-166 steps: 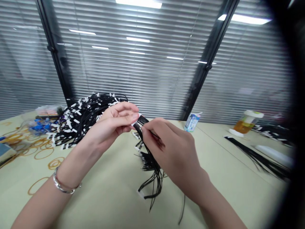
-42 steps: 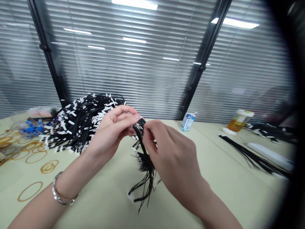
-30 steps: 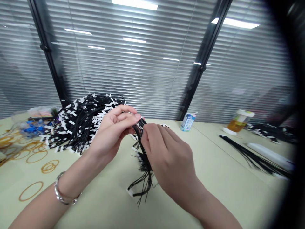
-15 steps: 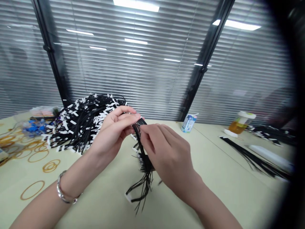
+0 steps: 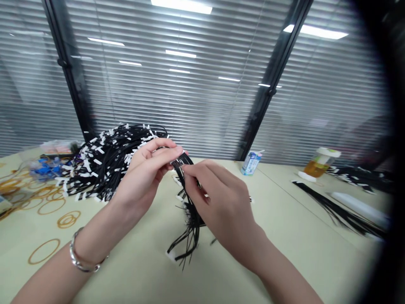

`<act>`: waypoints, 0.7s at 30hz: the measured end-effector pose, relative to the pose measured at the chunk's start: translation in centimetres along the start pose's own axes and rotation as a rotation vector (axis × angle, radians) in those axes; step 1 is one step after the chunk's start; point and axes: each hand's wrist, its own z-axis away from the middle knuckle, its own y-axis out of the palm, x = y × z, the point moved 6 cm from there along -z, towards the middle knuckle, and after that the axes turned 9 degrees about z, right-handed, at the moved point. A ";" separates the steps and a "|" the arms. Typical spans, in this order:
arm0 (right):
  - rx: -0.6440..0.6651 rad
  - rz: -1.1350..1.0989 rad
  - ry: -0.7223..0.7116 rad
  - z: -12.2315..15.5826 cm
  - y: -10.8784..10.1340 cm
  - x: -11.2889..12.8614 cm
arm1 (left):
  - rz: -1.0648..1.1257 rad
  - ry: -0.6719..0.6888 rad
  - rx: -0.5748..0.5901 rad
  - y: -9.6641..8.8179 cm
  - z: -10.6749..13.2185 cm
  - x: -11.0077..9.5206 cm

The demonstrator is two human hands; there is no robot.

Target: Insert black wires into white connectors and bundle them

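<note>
A bundle of thin black cables hangs down in front of me, its loose ends fanning out close above or on the table. My left hand pinches the top of this bundle, near a white connector, between thumb and fingers. Just to the right, my right hand is closed with thumb and forefinger on the cable strands slightly lower down. A white connector shows at the bottom of the looped strands. Part of the bundle is hidden behind my right hand.
A large heap of black cables with white connectors lies at the back left. Yellow rubber bands are scattered at the left. On the right stand a drink carton and a jar of amber liquid, near more black cables.
My left hand has shifted slightly left, and my right hand has moved a little left and up. The hanging cable ends have swung slightly. Both hands keep their hold.
</note>
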 end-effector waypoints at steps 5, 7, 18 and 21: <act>-0.040 0.168 0.009 0.4 0.6 0.2 | 0.030 0.009 0.011 0.1 -0.1 0.1; -0.044 0.191 0.026 0.4 0.7 0.1 | 0.042 0.024 0.012 0.0 -0.2 0.3; -0.056 0.198 0.038 0.6 0.5 0.2 | 0.184 -0.090 0.042 0.4 0.0 1.4; -0.057 0.259 0.016 0.7 0.7 0.4 | 0.214 -0.090 0.022 0.3 0.0 1.6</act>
